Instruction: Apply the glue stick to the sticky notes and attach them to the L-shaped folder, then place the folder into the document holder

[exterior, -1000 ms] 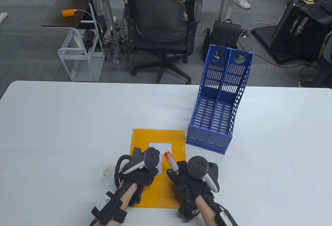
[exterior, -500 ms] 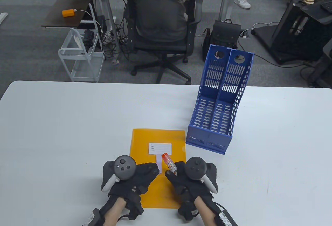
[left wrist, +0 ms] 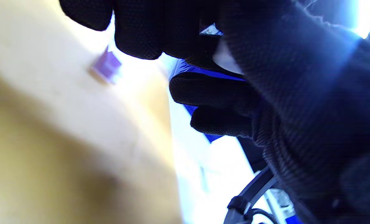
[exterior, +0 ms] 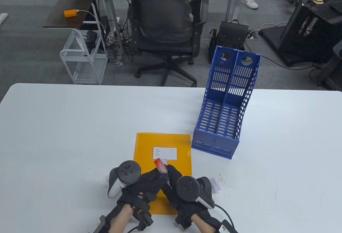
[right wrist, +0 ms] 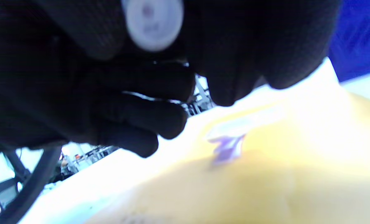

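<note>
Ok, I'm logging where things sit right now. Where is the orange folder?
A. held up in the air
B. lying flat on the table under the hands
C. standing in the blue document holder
B: the orange folder lies flat on the table, in front of the blue document holder, whose two slots hold no folder.

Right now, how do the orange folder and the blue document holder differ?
The flat orange plastic folder lies on the white table; the slotted blue plastic document holder stands upright, reaching past the far table edge. The folder carries a white label, and both hands work over its near end; the holder's two compartments look empty, with nothing touching it. Both sit on the same table, close together.
</note>
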Tool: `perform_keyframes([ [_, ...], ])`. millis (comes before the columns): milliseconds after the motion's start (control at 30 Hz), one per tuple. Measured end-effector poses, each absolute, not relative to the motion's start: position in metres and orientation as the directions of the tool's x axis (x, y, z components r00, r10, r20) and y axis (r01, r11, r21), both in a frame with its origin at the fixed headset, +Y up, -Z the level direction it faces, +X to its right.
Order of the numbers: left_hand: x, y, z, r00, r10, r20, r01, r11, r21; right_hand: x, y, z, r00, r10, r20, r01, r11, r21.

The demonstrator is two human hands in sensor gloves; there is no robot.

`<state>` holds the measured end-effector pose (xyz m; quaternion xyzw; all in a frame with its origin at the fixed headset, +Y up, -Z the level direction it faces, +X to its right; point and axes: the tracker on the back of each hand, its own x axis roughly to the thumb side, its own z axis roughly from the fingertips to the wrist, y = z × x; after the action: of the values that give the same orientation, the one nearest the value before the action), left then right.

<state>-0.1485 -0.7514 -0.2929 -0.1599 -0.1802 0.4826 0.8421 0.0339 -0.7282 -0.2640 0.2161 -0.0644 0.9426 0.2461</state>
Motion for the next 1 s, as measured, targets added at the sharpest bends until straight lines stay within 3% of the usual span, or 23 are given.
perform_keyframes([
  [167,-0.158,-0.745,-0.291,0.282,0.948,0.148,-0.873,0.317,-0.370,0.031,-0.709,-0.257,-0.808,0.328,0.490,-0.398,-0.916,-0.043],
  [333,-0.162,-0.741,-0.291,0.355,0.914,0.195,-0.868,0.400,-0.294,0.042,-0.693,-0.259,-0.828,0.262,0.495,-0.344,-0.936,-0.079],
  [500,-0.170,-0.742,-0.295,0.386,0.902,0.194,-0.871,0.426,-0.244,0.078,-0.685,-0.262,-0.913,0.029,0.407,-0.147,-0.954,-0.262],
  [667,-0.177,-0.746,-0.298,0.381,0.910,0.164,-0.884,0.411,-0.222,0.121,-0.701,-0.262,-0.940,-0.106,0.323,0.019,-0.965,-0.261],
  [833,-0.179,-0.749,-0.300,0.380,0.913,0.147,-0.888,0.405,-0.218,0.144,-0.729,-0.264,-0.930,-0.181,0.320,0.168,-0.983,-0.071],
  [933,-0.180,-0.750,-0.299,0.399,0.906,0.143,-0.881,0.422,-0.215,0.153,-0.741,-0.267,-0.910,-0.295,0.293,0.280,-0.956,-0.091],
  [1000,-0.180,-0.750,-0.299,0.408,0.901,0.145,-0.877,0.431,-0.213,0.157,-0.744,-0.269,-0.913,-0.286,0.291,0.271,-0.958,-0.090],
])
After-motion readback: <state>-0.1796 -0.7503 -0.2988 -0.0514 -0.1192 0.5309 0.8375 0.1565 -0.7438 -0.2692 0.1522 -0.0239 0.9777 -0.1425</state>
